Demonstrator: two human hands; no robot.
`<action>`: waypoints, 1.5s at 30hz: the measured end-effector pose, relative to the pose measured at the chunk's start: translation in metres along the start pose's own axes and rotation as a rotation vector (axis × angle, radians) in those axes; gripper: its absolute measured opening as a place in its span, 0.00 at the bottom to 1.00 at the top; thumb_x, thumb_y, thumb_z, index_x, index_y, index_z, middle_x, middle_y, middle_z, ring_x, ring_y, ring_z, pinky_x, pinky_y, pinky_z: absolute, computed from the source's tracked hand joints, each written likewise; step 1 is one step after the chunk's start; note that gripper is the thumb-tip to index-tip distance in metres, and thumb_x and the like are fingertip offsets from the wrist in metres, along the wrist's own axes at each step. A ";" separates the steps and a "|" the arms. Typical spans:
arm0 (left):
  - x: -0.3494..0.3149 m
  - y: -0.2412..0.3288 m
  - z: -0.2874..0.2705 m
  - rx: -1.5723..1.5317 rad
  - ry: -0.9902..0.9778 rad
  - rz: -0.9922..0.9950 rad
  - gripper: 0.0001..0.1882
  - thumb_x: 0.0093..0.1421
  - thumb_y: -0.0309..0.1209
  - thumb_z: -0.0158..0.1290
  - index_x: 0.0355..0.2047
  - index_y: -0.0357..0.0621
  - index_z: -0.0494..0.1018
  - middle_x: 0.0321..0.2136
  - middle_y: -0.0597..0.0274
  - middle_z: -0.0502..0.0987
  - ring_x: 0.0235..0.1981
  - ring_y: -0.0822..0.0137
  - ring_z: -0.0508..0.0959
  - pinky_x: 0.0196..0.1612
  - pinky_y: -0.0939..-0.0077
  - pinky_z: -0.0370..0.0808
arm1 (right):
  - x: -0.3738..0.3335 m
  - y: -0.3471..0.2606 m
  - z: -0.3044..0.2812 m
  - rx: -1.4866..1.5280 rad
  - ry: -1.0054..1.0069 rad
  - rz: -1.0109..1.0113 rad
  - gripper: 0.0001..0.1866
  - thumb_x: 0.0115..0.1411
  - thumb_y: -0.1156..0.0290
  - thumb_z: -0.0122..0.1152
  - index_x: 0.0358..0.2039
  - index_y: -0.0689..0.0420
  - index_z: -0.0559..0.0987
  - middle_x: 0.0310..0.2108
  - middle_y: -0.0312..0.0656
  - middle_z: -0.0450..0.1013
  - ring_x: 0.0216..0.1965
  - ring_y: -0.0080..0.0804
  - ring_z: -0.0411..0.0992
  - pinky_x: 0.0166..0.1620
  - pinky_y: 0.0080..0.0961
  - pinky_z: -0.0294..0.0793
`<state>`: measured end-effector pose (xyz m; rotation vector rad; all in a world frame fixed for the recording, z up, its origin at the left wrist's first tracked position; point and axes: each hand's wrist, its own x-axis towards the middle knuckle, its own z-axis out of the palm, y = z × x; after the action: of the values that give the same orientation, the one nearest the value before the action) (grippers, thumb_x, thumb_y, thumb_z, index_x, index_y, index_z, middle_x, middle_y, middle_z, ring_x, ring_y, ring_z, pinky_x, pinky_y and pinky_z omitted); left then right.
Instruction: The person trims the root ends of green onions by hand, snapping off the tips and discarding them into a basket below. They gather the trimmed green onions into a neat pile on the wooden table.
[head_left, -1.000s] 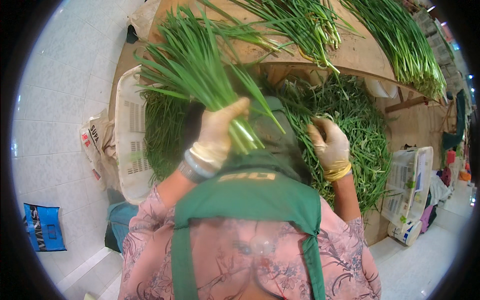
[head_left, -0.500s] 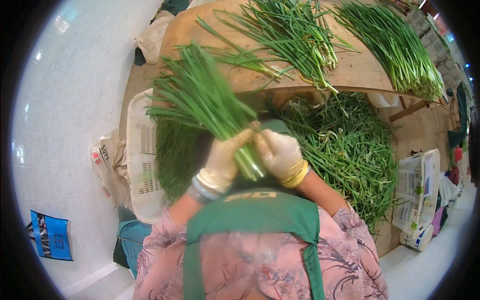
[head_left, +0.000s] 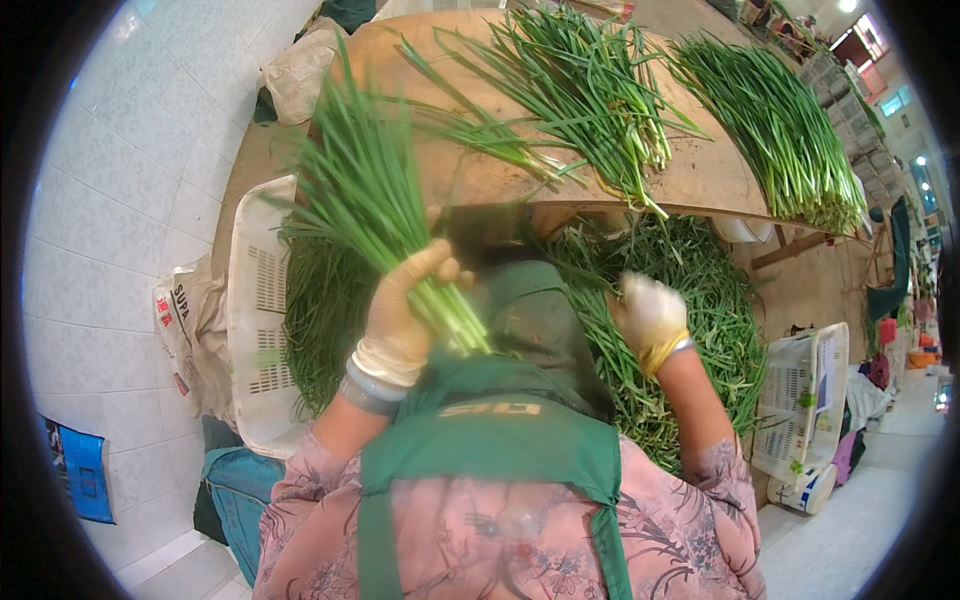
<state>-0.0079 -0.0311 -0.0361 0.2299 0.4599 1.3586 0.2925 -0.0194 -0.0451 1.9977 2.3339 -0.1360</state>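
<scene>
My gloved left hand (head_left: 405, 300) grips a bunch of garlic chives (head_left: 385, 215) around its pale stem ends. The long green leaves fan out up and to the left, their tips blurred. My right hand (head_left: 650, 315), gloved with a yellow band at the wrist, is away from the bunch, above a heap of loose green leaves (head_left: 690, 370). Its fingers look curled, partly blurred, and what may be in them cannot be made out. A green apron (head_left: 490, 440) covers my front between the arms.
A wooden table (head_left: 440, 185) ahead bears a loose pile of chives (head_left: 590, 95) and a neatly aligned stack of chives (head_left: 770, 130) at its right. Left stands a white perforated crate (head_left: 262, 330) with greens beside it. Another white crate (head_left: 800, 400) stands far right.
My hands have parted. The right hand has let go of the bunch and moved right over the leaf heap; the left hand has shifted left with the chives, now more upright.
</scene>
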 end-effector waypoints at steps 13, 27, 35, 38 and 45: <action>-0.002 0.011 0.010 0.268 0.196 0.090 0.10 0.64 0.23 0.55 0.45 0.44 0.71 0.45 0.58 0.77 0.29 0.74 0.74 0.36 0.75 0.76 | 0.088 -0.066 -0.079 0.955 0.148 -0.236 0.11 0.59 0.67 0.64 0.30 0.63 0.79 0.26 0.40 0.77 0.30 0.27 0.76 0.33 0.28 0.74; 0.002 -0.056 0.013 0.582 0.346 0.088 0.08 0.58 0.22 0.61 0.39 0.38 0.79 0.31 0.64 0.81 0.28 0.71 0.79 0.31 0.80 0.76 | -0.002 -0.083 0.007 1.727 -0.357 0.053 0.14 0.61 0.67 0.64 0.41 0.63 0.78 0.34 0.35 0.76 0.33 0.19 0.70 0.37 0.18 0.71; 0.004 -0.058 0.011 0.593 0.396 0.080 0.05 0.56 0.22 0.63 0.34 0.40 0.79 0.27 0.66 0.80 0.27 0.73 0.78 0.30 0.80 0.75 | -0.009 -0.084 0.033 2.058 -0.315 0.201 0.12 0.65 0.65 0.61 0.41 0.61 0.78 0.29 0.35 0.75 0.28 0.19 0.69 0.32 0.18 0.69; 0.006 -0.058 0.012 0.586 0.433 0.127 0.05 0.56 0.23 0.64 0.32 0.40 0.79 0.25 0.67 0.79 0.25 0.73 0.77 0.29 0.80 0.73 | -0.031 -0.060 0.030 1.961 -0.303 0.215 0.12 0.64 0.64 0.61 0.39 0.61 0.77 0.28 0.37 0.74 0.26 0.20 0.69 0.31 0.18 0.69; 0.008 -0.051 -0.002 0.654 0.405 0.141 0.07 0.55 0.23 0.64 0.35 0.38 0.80 0.27 0.65 0.80 0.24 0.73 0.77 0.27 0.80 0.73 | -0.074 0.075 0.091 0.220 -0.504 0.166 0.20 0.61 0.60 0.63 0.47 0.61 0.78 0.35 0.50 0.80 0.36 0.41 0.80 0.40 0.32 0.78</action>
<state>0.0375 -0.0337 -0.0607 0.5331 1.2485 1.3581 0.3770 -0.0912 -0.1295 1.9429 1.8957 -0.8119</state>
